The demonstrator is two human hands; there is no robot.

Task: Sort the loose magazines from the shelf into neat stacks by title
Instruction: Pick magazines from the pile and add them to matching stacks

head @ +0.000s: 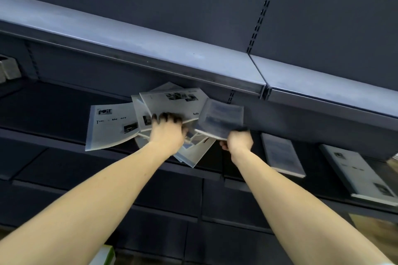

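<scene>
Several loose magazines: a fanned, untidy pile on the dark middle shelf, under the pale upper shelf; some corners hang over the front edge.
Leftmost magazine: white cover, lying flat beside the pile, its near edge curling down past the shelf lip. I judge it thin and floppy, so better to support it from below than to lift it by one corner.
Left hand: the left hand rests on top of the pile, fingers curled over the near edges of the upper covers, gripping them.
Handling of pile: covers look glossy, so I expect them to slide on each other; a hold at the spine side, with thumb under, should keep them together. Light singly, heavier as a bundle.
Right hand: the right hand pinches the lower edge of a blurred grey magazine, which stands tilted up from the pile.
Right side: two more magazines, one bluish and one pale, lie flat and apart on the same shelf.
</scene>
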